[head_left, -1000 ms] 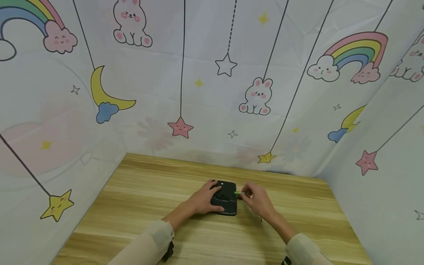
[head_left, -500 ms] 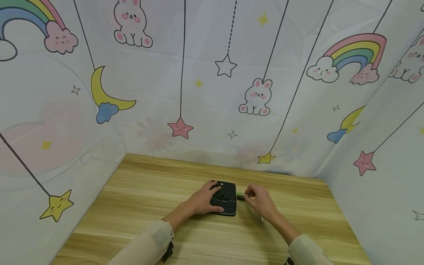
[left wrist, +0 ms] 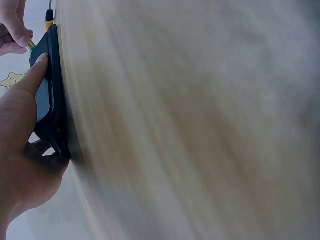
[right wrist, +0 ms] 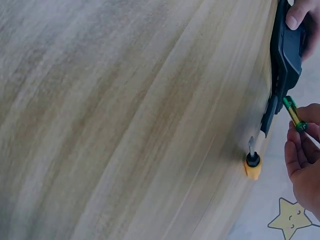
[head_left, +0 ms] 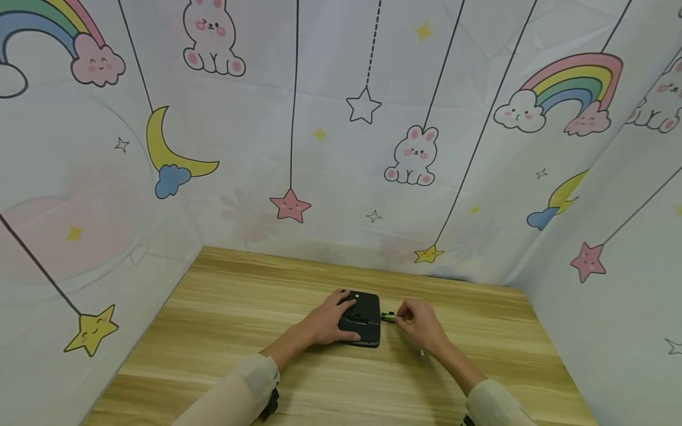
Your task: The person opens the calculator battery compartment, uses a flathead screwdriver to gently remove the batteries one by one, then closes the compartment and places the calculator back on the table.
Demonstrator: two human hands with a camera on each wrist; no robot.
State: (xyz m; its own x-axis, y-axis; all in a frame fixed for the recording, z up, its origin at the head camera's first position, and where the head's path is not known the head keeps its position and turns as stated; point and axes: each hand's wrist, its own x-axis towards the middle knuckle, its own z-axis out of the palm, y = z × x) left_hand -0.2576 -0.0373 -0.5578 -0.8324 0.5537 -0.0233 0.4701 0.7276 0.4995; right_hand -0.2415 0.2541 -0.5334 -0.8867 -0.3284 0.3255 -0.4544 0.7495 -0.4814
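Note:
A black, flat-backed device (head_left: 364,322) lies on the table with a recess in its upper face. My left hand (head_left: 325,319) grips it from the left, thumb on the near part and fingers spread over the far part. At its right side, my right hand (head_left: 421,322) pinches a small green-and-yellow battery (right wrist: 295,114) between thumb and fingertips. That battery is held just off the device's edge, tilted in the right wrist view. Beneath it, a thin dark piece (right wrist: 268,115) lies by the device; its kind is unclear.
A screwdriver (right wrist: 253,160) with a yellow-and-black handle lies on the wooden table (head_left: 256,284) near the right hand, which mostly hides it in the head view. White cloth (head_left: 341,236) printed with stars and rabbits encloses the table's back and sides.
My right hand has drawn slightly right, taking the battery from over the device's right edge to just beside it, and has lowered a little. The left hand and the device hold still.

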